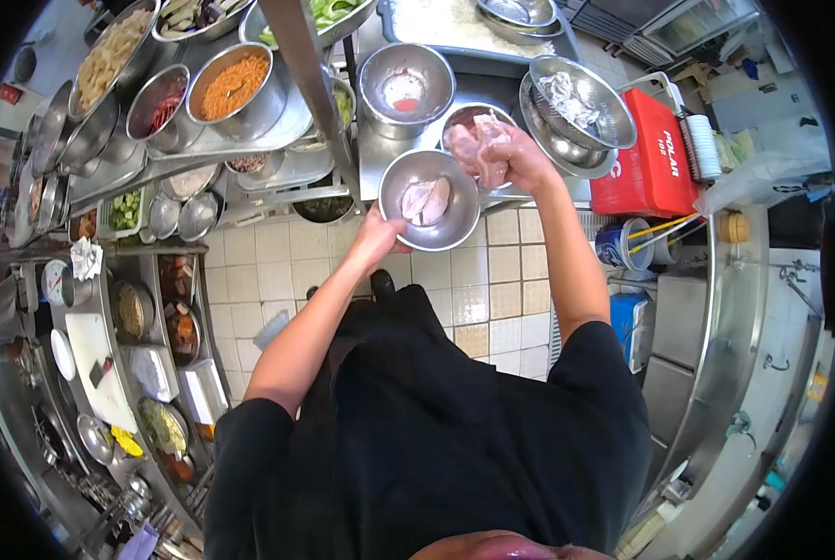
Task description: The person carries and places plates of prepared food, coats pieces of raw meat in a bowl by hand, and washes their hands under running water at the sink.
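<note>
My left hand (380, 233) grips the rim of a steel bowl (464, 224), held out over the floor in front of the counter. Pale pieces of raw meat (427, 201), which look like chicken, lie inside it. To the right, my right hand (520, 161) is closed on a piece of raw chicken (494, 168) above a second steel bowl (450, 121). More pink raw meat (464, 140) shows in that second bowl, partly covered by my hand. Behind the held bowl, another steel bowl (406, 84) has a little reddish residue at its bottom.
A steel colander (613, 112) rests on larger bowls at the right, beside a red cooler box (646, 154). At the left, a metal post (310, 84) rises by shelves with bowls of shredded orange food (235, 89). A white cutting board (100, 369) lies lower left.
</note>
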A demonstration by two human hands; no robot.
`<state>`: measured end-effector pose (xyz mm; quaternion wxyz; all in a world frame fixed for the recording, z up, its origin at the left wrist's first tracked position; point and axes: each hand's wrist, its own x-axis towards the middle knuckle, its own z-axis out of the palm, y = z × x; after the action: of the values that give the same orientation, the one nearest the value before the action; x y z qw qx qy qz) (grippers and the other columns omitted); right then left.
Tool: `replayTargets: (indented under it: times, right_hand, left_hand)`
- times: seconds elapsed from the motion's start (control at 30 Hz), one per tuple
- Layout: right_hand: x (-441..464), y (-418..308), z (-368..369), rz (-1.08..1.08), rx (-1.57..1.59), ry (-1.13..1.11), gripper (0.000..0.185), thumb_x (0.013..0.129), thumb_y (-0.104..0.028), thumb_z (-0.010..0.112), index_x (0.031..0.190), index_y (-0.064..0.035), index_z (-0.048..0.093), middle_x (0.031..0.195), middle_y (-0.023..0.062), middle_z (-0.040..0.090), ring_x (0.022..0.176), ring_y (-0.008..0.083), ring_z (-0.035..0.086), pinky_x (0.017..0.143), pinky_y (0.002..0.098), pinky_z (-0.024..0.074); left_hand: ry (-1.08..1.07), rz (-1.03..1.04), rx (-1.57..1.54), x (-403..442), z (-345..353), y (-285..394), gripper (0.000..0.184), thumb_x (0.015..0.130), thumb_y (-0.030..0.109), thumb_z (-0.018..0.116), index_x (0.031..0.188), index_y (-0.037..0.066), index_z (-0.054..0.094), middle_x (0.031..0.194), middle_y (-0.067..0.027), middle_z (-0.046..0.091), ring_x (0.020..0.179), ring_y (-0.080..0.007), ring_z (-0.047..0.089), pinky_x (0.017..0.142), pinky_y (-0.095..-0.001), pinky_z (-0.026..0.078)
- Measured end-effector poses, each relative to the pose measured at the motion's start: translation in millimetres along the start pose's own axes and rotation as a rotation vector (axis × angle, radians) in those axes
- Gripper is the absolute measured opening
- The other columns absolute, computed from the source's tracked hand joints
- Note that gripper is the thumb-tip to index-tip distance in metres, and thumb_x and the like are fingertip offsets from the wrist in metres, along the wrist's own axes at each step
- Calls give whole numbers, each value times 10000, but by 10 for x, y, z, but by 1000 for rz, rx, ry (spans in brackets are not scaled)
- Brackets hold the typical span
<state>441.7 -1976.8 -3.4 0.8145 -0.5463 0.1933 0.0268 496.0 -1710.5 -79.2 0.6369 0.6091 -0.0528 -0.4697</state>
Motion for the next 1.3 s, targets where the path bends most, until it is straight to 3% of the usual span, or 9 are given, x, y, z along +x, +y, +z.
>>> replayTargets:
  times: [0.07,0.3,0.4,0.6,0.7,0.73,0.87,1.1,1.3]
  right_hand:
    - [-49,101,189,9,2,-71,440,693,18,582,1128,-11,523,1032,124,614,941,219,611,806,350,519]
    - [-59,268,255,86,-98,-7,428,718,20,582,1138,-9,503,999,147,626,838,217,626,699,344,533]
    - [-159,195,332,59,-177,60,424,737,-15,610,1147,-13,501,968,114,625,833,184,614,712,314,517]
    - [-231,405,521,-123,-557,126,546,785,-93,668,1272,-4,436,1057,78,575,922,155,571,802,286,493]
    - [-217,608,567,-14,-464,-15,452,785,-108,654,1196,31,525,975,84,610,893,147,570,797,298,470]
    - [-166,698,500,-131,-780,4,352,796,-85,633,1121,32,568,934,101,618,841,146,588,735,292,495]
    - [-102,759,439,3,-558,126,234,811,-68,613,1026,23,590,841,88,626,694,143,616,580,276,520]
    - [-320,392,569,-107,-482,251,300,842,-99,618,1118,9,569,861,72,631,696,124,622,575,243,517]
    - [-356,748,635,-321,-759,286,374,800,-106,642,1136,34,553,892,144,647,791,189,634,703,305,501]
  left_hand:
    - [-5,-13,18,-12,-2,30,453,751,-14,501,1195,-74,432,984,-190,622,772,-262,672,580,-341,592]
    - [-3,-19,-39,4,-26,-22,448,762,-11,503,1202,-55,428,1012,-189,611,789,-264,667,592,-356,598]
    - [9,-17,-20,7,-30,-49,453,759,-9,506,1203,-50,426,1017,-186,610,797,-265,667,599,-357,601]
    - [6,-14,-44,3,-27,-82,455,745,-13,506,1192,-44,430,1014,-183,611,805,-264,668,604,-352,603]
    - [5,5,-51,1,-21,-95,465,739,-14,508,1196,-45,426,1022,-186,607,807,-267,667,600,-350,603]
    - [0,0,-37,5,-30,-93,469,738,-15,508,1199,-43,422,1027,-186,604,808,-267,666,601,-352,603]
    - [0,-23,-17,-41,-42,-61,481,737,-23,506,1209,-33,411,1042,-180,595,812,-270,664,606,-361,602]
    - [5,-44,-183,-64,-156,-191,488,731,-38,508,1209,-5,415,1037,-153,587,811,-258,658,637,-380,596]
    - [67,-34,-122,-171,-165,-108,500,714,-43,527,1203,38,458,1030,-81,597,800,-171,621,624,-296,538]
